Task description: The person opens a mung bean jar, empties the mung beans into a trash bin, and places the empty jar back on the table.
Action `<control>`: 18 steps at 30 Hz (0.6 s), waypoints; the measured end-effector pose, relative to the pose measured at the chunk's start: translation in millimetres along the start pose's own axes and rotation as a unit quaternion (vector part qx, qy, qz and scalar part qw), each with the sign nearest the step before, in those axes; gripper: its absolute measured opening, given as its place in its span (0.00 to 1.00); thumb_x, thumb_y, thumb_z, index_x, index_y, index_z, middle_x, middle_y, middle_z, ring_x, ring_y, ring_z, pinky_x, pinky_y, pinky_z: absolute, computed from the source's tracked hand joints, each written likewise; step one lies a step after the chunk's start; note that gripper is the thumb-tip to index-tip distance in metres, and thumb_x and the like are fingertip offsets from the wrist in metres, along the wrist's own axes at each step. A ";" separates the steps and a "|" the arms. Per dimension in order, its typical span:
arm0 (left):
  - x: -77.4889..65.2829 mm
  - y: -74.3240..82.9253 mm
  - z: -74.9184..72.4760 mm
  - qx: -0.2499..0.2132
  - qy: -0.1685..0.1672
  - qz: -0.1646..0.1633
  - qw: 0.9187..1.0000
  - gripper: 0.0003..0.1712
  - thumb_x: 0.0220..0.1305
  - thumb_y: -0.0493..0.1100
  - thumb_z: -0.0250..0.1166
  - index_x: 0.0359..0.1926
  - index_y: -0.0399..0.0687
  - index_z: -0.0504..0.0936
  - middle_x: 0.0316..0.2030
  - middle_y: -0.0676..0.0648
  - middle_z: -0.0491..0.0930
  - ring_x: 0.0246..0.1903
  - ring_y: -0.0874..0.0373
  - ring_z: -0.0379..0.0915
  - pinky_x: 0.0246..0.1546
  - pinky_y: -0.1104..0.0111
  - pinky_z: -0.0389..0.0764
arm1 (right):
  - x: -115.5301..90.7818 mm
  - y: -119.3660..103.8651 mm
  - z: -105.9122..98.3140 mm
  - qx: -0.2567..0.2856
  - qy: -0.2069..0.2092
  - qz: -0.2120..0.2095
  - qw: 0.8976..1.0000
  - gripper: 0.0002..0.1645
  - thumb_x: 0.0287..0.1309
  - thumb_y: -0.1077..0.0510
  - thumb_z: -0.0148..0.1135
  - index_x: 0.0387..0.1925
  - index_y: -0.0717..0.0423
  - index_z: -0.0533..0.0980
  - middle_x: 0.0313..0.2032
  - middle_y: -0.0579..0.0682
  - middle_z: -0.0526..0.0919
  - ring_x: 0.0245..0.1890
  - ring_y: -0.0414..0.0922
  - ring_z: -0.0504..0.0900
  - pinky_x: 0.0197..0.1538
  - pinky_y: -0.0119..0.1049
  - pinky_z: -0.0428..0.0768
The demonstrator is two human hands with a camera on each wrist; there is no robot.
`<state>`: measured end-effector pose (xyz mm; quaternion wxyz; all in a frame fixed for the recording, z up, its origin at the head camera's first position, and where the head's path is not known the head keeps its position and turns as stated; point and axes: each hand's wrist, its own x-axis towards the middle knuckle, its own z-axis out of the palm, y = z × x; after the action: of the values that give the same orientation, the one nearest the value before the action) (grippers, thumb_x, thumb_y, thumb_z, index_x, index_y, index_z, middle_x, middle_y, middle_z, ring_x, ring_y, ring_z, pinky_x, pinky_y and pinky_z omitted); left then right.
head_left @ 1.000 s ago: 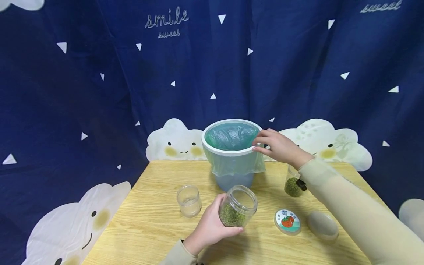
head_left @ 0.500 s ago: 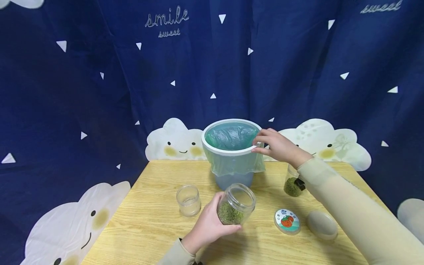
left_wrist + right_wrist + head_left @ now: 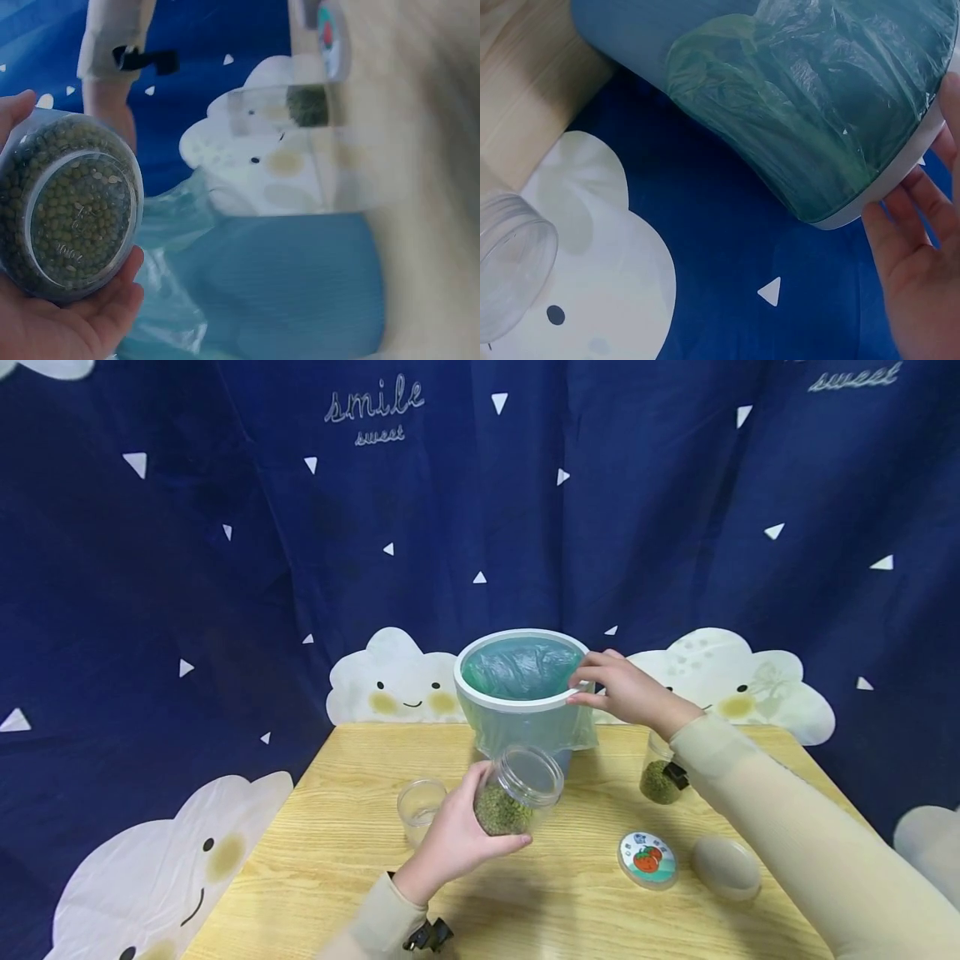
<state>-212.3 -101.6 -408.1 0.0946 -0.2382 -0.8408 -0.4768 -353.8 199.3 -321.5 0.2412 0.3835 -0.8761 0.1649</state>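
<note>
My left hand (image 3: pixel 463 825) grips a clear plastic jar (image 3: pixel 71 206) part-filled with green mung beans (image 3: pixel 501 810). It is lidless, raised over the table and tilted, its mouth toward a blue trash can (image 3: pixel 292 285). This can has a white rim (image 3: pixel 517 703) and a translucent green liner (image 3: pixel 810 112) folded over its outside. At the can's right side, my right hand (image 3: pixel 626 693) pinches the rim between thumb and fingers; in the right wrist view its fingertips (image 3: pixel 881 217) curl against the white ring.
A second jar of green beans (image 3: pixel 660 781) stands behind my right wrist. A round lid with a red fruit picture (image 3: pixel 648 860) and a greyish oval piece (image 3: pixel 726 868) lie at right. My left hand partly covers a clear container (image 3: pixel 420 802). All are on the wooden table (image 3: pixel 360 752).
My left hand has lifted the bean jar up and slightly left, closer to the trash can, overlapping its lower part in the head view. The right hand has stayed at the rim.
</note>
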 end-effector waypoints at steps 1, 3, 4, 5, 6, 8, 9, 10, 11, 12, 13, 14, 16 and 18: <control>2.3 1.0 -3.5 -0.005 0.003 -0.002 1.000 0.53 0.41 0.51 0.86 0.68 0.57 0.69 0.60 0.55 0.80 0.60 0.58 0.76 0.64 0.52 0.76 | 0.2 -0.2 -0.2 0.000 -0.002 0.002 1.000 0.09 0.59 0.52 0.75 0.37 0.51 0.85 0.40 0.49 0.82 0.37 0.48 0.73 0.44 0.44 0.74; 7.4 2.4 -10.8 -0.013 0.012 -0.003 1.000 0.53 0.42 0.50 0.86 0.69 0.58 0.69 0.60 0.56 0.80 0.61 0.59 0.76 0.65 0.52 0.75 | 0.7 -0.8 -1.0 0.000 -0.007 0.005 1.000 0.08 0.59 0.52 0.74 0.38 0.51 0.85 0.40 0.49 0.82 0.38 0.48 0.73 0.44 0.44 0.74; 10.2 2.9 -14.2 -0.015 0.019 -0.003 1.000 0.53 0.42 0.49 0.86 0.69 0.58 0.69 0.60 0.56 0.80 0.61 0.58 0.76 0.65 0.52 0.75 | 0.6 -1.1 -1.5 0.001 -0.010 0.008 1.000 0.08 0.60 0.52 0.74 0.38 0.51 0.85 0.41 0.49 0.82 0.38 0.48 0.73 0.44 0.44 0.74; 13.0 3.3 -17.7 -0.018 0.025 -0.001 1.000 0.52 0.42 0.49 0.86 0.69 0.58 0.70 0.60 0.56 0.80 0.60 0.58 0.76 0.65 0.52 0.75 | 0.7 -1.5 -2.1 0.002 -0.012 0.010 1.000 0.08 0.60 0.53 0.74 0.38 0.51 0.85 0.41 0.49 0.82 0.38 0.48 0.73 0.44 0.44 0.74; 15.9 3.5 -21.2 -0.019 0.033 -0.001 0.999 0.52 0.42 0.49 0.86 0.69 0.58 0.70 0.60 0.56 0.80 0.60 0.57 0.76 0.64 0.52 0.75 | 0.8 -1.8 -2.6 0.003 -0.014 0.011 1.000 0.09 0.60 0.53 0.74 0.38 0.52 0.85 0.41 0.50 0.82 0.38 0.48 0.72 0.45 0.44 0.74; 21.8 3.0 -27.8 -0.017 0.046 -0.003 0.999 0.52 0.42 0.49 0.86 0.68 0.58 0.70 0.60 0.55 0.80 0.59 0.56 0.76 0.63 0.52 0.75 | 1.1 -2.1 -3.2 0.004 -0.019 0.015 1.000 0.09 0.60 0.53 0.74 0.39 0.52 0.85 0.41 0.50 0.82 0.39 0.48 0.72 0.45 0.45 0.74; 24.5 2.5 -31.1 -0.015 0.052 -0.004 0.999 0.52 0.42 0.48 0.86 0.68 0.58 0.70 0.59 0.54 0.80 0.59 0.55 0.77 0.63 0.52 0.75 | 1.2 -2.2 -3.3 0.004 -0.021 0.016 1.000 0.09 0.60 0.52 0.74 0.39 0.52 0.85 0.41 0.50 0.82 0.39 0.48 0.72 0.45 0.45 0.74; 27.4 1.8 -34.4 -0.012 0.057 -0.006 0.998 0.52 0.42 0.48 0.86 0.68 0.58 0.70 0.59 0.54 0.80 0.59 0.55 0.77 0.63 0.52 0.76 | 1.3 -2.2 -3.3 0.004 -0.023 0.016 1.000 0.09 0.60 0.52 0.74 0.39 0.52 0.85 0.41 0.50 0.82 0.39 0.49 0.72 0.45 0.45 0.74; 30.1 1.0 -37.7 -0.014 0.060 -0.007 0.998 0.52 0.42 0.47 0.86 0.68 0.58 0.70 0.59 0.53 0.80 0.59 0.54 0.76 0.63 0.52 0.75 | 1.3 -2.3 -3.2 0.004 -0.025 0.017 1.000 0.09 0.61 0.52 0.74 0.39 0.52 0.85 0.42 0.50 0.82 0.39 0.49 0.72 0.46 0.45 0.74; 32.7 0.1 -40.8 -0.013 0.065 -0.010 0.998 0.51 0.42 0.46 0.86 0.68 0.58 0.70 0.59 0.53 0.80 0.59 0.53 0.76 0.63 0.52 0.75 | 1.3 -2.1 -2.9 0.003 -0.026 0.017 1.000 0.09 0.61 0.52 0.74 0.39 0.52 0.85 0.42 0.50 0.82 0.39 0.49 0.73 0.46 0.45 0.74; 35.3 -0.8 -43.7 -0.010 0.069 -0.011 0.997 0.51 0.43 0.46 0.86 0.68 0.58 0.70 0.58 0.52 0.80 0.59 0.53 0.76 0.63 0.51 0.75 | 1.1 -2.0 -2.8 0.002 -0.027 0.017 0.999 0.09 0.61 0.52 0.73 0.39 0.52 0.85 0.42 0.49 0.82 0.39 0.49 0.73 0.46 0.45 0.74; 37.8 -1.8 -46.5 -0.008 0.073 -0.014 0.997 0.50 0.43 0.45 0.86 0.67 0.57 0.70 0.58 0.51 0.80 0.59 0.52 0.76 0.64 0.51 0.74 | 0.9 -1.9 -2.8 0.002 -0.028 0.016 0.999 0.09 0.61 0.52 0.73 0.40 0.52 0.85 0.41 0.49 0.82 0.39 0.49 0.73 0.46 0.45 0.74; 42.6 -3.5 -51.5 -0.005 0.080 -0.017 0.997 0.50 0.44 0.45 0.85 0.68 0.55 0.70 0.58 0.50 0.80 0.61 0.51 0.75 0.66 0.50 0.72 | 0.4 -1.6 -2.9 0.002 -0.028 0.016 0.999 0.09 0.61 0.52 0.73 0.40 0.51 0.85 0.41 0.49 0.82 0.40 0.49 0.73 0.46 0.45 0.73; 46.7 -5.5 -55.4 0.002 0.083 -0.022 0.996 0.49 0.45 0.46 0.85 0.67 0.54 0.70 0.57 0.49 0.81 0.62 0.50 0.75 0.68 0.49 0.70 | -0.2 -1.7 -3.4 0.000 -0.026 0.014 1.000 0.09 0.61 0.51 0.73 0.39 0.51 0.85 0.41 0.49 0.82 0.39 0.49 0.73 0.46 0.44 0.73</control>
<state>-259.3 -136.4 -365.0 0.1545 -0.1792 -0.8361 -0.4950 -351.4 199.9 -318.7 0.2159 0.3759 -0.8872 0.1581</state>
